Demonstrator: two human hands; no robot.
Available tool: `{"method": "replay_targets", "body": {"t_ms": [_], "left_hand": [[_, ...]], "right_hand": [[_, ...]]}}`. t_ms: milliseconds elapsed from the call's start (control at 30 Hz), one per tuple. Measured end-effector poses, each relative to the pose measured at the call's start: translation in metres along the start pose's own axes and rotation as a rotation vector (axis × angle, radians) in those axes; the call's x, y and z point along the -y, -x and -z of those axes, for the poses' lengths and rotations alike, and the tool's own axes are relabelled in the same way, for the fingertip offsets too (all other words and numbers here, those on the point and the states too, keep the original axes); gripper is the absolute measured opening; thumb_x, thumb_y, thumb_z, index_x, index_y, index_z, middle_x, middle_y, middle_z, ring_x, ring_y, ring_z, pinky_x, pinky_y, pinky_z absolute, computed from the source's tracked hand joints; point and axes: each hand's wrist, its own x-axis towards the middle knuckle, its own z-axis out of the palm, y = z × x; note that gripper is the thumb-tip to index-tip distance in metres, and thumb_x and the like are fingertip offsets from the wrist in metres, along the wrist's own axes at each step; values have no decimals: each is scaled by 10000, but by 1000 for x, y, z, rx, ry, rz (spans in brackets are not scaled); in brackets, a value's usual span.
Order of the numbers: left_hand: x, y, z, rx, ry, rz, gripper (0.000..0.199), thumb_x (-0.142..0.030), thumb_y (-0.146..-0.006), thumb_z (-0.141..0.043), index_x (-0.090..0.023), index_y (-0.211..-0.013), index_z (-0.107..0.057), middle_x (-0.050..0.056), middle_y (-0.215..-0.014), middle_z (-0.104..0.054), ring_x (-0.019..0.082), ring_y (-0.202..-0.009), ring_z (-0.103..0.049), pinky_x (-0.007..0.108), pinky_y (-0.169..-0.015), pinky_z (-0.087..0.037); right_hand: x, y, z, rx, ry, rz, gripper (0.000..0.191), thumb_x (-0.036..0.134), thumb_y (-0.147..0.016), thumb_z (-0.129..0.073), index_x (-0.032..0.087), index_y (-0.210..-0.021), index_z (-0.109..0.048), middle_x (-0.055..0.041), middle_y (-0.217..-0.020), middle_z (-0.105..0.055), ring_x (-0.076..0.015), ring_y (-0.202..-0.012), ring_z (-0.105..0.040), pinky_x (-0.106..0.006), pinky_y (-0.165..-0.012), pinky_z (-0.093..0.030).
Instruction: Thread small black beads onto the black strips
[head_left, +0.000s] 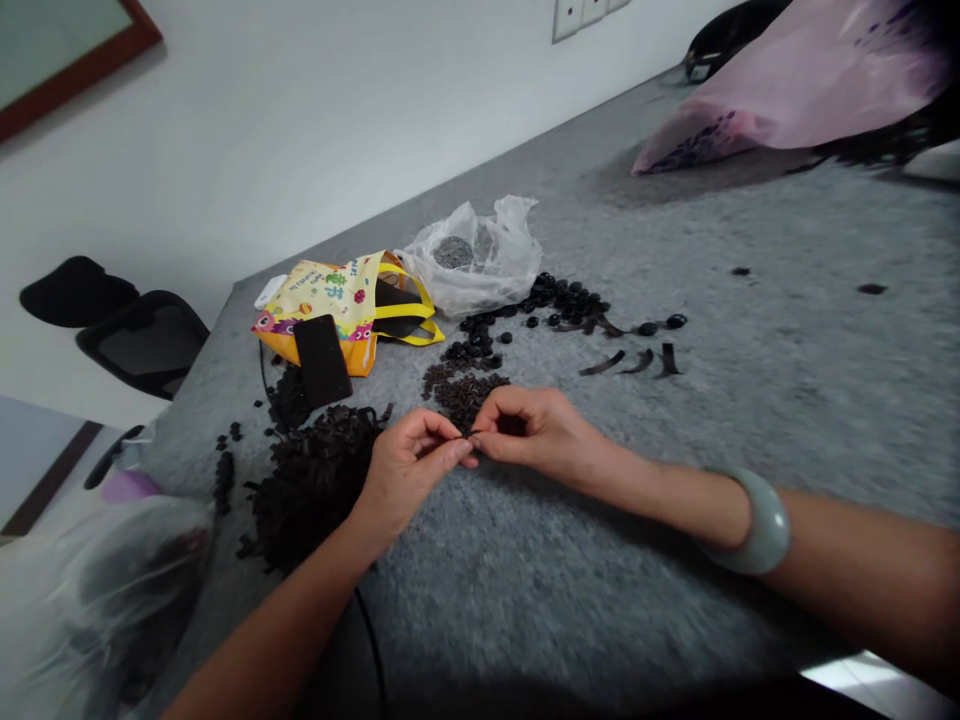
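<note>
My left hand (416, 460) and my right hand (529, 430) meet fingertip to fingertip above the grey table (510, 580). Both are pinched on one small dark piece (468, 436), too small to make out. Just beyond the fingertips lies a heap of tiny brown-black parts (461, 390). A large pile of black strips (315, 480) sits beside my left hand, partly covered by it. Black round pieces (566, 298) are scattered farther back. To the right of them lie short dark strips (634, 362). A pale green bangle (757, 520) circles my right wrist.
A yellow printed bag (337, 290) lies with a black phone (322, 360) against it. Behind the parts stands a clear plastic bag (480, 255) holding small grey bits. A pink bag (795, 90) is at the back right. Chairs (142, 335) stand left of the table.
</note>
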Motion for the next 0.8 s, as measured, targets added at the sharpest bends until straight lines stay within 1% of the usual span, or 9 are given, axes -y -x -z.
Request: {"method": "replay_targets", "body": {"t_ms": [133, 233, 300, 400, 500, 667, 800], "left_hand": [[5, -2, -1, 71, 166, 79, 153, -251, -822, -738, -179, -824, -603, -30, -718, -692, 150, -664, -742, 253, -671, -553], [7, -2, -1, 93, 217, 138, 131, -252, -838, -719, -176, -838, -612, -16, -759, -718, 148, -673, -745, 255, -690, -552], [7, -3, -1, 63, 184, 144, 113, -249, -839, -712, -171, -838, -631, -7, -763, -731, 145, -666, -744, 249, -690, -548], [5, -3, 0, 0, 104, 129, 96, -249, -837, -707, -169, -834, -654, -8, -739, -736, 143, -650, -744, 245, -684, -548], [3, -3, 1, -30, 56, 124, 96, -257, -830, -708, -173, -835, -662, -8, -738, -745, 146, -649, -748, 244, -684, -555], [-4, 0, -2, -44, -45, 100, 87, -261, -819, -685, -179, -838, -664, 0, -731, -751, 157, -651, -755, 244, -667, -562], [-9, 6, -5, -41, -210, 23, 72, -262, -809, -649, -191, -797, -650, -4, -699, -736, 172, -629, -754, 240, -605, -552]], "right_hand": [[2, 1, 2, -23, 158, 121, 172, 224, -836, -684, 159, -693, -616, 28, -660, -569, -83, -592, -485, -217, -536, -346], [-1, 0, 5, 40, 165, 130, 182, 252, -868, -683, 159, -723, -627, 23, -679, -580, -88, -609, -501, -218, -550, -364], [-3, -1, 7, 80, 148, 107, 172, 289, -884, -687, 157, -777, -658, 14, -709, -597, -97, -635, -517, -223, -568, -383], [-3, -2, 9, 90, 122, 71, 180, 328, -905, -672, 155, -873, -708, 0, -753, -620, -108, -663, -537, -231, -587, -399], [-1, -2, 10, 102, 87, 25, 222, 353, -928, -637, 154, -921, -734, -6, -743, -629, -110, -640, -539, -235, -566, -388], [-2, -3, 9, 98, 64, 4, 229, 353, -905, -637, 142, -870, -719, -9, -715, -626, -112, -624, -529, -236, -560, -386], [0, 1, 3, 41, 61, 22, 147, 268, -877, -626, 147, -813, -680, 1, -724, -628, -105, -644, -538, -221, -585, -404]]}}
